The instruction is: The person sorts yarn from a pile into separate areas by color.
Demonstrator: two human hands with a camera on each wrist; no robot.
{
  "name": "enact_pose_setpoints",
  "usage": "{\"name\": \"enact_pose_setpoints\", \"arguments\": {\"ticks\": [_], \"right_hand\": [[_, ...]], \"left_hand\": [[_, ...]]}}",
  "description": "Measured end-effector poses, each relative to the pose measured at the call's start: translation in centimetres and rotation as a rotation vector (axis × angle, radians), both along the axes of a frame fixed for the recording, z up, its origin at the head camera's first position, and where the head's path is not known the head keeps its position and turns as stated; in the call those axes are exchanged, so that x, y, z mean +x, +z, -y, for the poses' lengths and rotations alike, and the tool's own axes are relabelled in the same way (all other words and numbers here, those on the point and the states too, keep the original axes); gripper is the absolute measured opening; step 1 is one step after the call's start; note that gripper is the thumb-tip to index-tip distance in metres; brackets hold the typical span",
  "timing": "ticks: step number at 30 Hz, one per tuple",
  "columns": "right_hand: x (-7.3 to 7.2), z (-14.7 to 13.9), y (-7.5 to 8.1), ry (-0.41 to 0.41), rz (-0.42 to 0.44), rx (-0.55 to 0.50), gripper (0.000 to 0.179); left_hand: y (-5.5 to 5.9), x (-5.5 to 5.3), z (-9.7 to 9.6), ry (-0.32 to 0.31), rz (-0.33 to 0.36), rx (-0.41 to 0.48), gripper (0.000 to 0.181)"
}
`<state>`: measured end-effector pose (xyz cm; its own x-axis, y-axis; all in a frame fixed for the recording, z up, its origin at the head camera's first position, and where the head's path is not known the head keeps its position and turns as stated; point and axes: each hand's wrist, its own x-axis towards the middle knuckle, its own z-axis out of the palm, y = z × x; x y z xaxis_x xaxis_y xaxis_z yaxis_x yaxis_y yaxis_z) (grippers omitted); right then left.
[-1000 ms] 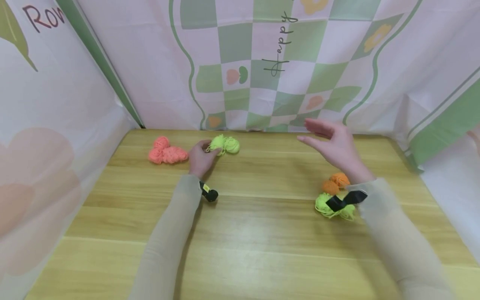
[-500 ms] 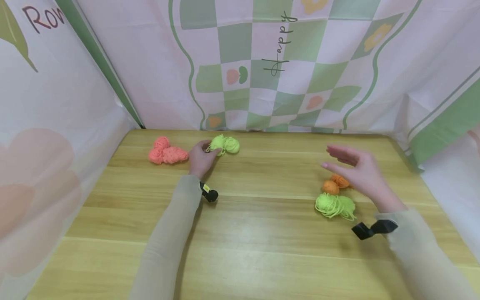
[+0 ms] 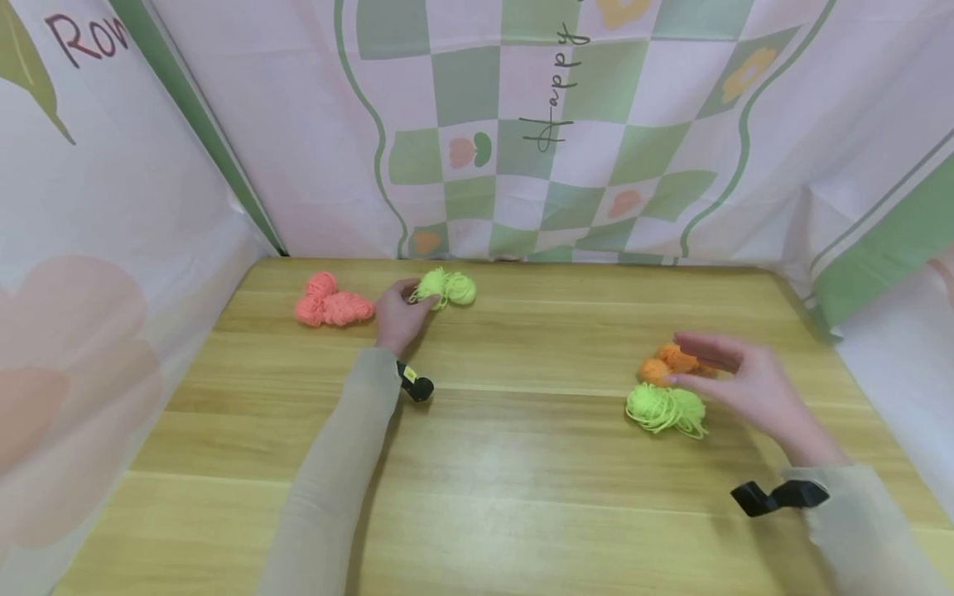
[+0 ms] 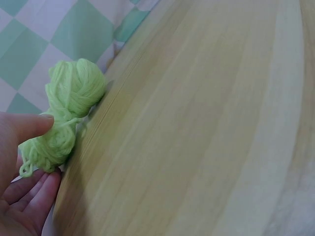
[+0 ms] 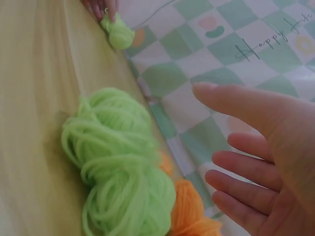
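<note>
At the back of the table my left hand (image 3: pixel 400 317) grips a skein of yellow-green yarn (image 3: pixel 456 290). In the left wrist view the thumb (image 4: pixel 32 126) lies along one side of this yarn, with the other fingers around its lower end. My right hand (image 3: pixel 753 393) is held over the right side, fingers spread apart from the thumb and nothing between them. Close to it lie orange yarn balls (image 3: pixel 656 372), partly covered by that hand in the head view. A second yellow-green skein (image 3: pixel 663 407) with loose strands sits just in front of the orange yarn.
Left of my left hand lies a clump of coral-pink yarn (image 3: pixel 335 309). The wooden table (image 3: pixel 492 488) is bounded at the back by a checked cloth (image 3: pixel 465 87), with further cloth walls at both sides.
My right hand has come down and toward the near right, from the back of the table to beside the orange yarn. The left hand has stayed on its yarn.
</note>
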<state>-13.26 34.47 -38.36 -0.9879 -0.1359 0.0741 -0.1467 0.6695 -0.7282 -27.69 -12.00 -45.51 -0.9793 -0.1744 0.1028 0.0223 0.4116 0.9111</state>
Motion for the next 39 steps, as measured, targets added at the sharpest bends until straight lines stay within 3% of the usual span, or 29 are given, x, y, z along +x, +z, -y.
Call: {"name": "enact_pose_setpoints", "arguments": {"ticks": [13,27,39], "right_hand": [[2.0,-1.5,-1.9,0.037,0.066,0.048,0.064],[2.2,-1.1,-3.7,0.098,0.041,0.055,0.056],[2.3,-1.1,-3.8,0.089,0.027,0.11,0.057]], "left_hand": [[0.0,0.0,0.1,-0.002,0.01,-0.009,0.054],[0.1,0.2,0.0,-0.003,0.003,-0.022,0.054],[0.2,0.3,0.0,-0.005,-0.003,-0.015,0.054]]}}
